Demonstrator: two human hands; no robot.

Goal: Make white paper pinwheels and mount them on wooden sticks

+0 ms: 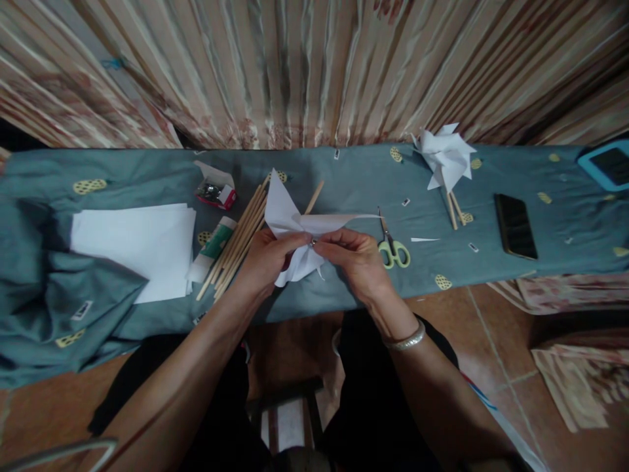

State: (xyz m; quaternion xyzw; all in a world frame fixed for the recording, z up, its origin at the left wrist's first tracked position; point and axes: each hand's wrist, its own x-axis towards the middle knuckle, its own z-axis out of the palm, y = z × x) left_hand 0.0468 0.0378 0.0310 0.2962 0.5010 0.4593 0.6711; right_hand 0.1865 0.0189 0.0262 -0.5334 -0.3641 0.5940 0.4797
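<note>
White folded paper piece (295, 229) held above the near edge of the cloth-covered table (344, 183); left hand (265, 259) and right hand (356, 259) both pinching it at its centre, fingertips meeting, forearms converging; wooden sticks (236, 242) just left, scissors (392, 248) just right.

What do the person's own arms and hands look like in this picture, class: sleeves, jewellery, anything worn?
Both forearms are bare, with no sleeves showing to the elbow. The left hand wears nothing visible. The right hand has a silver-coloured bangle at the wrist. No gloves or watch appear.
</note>
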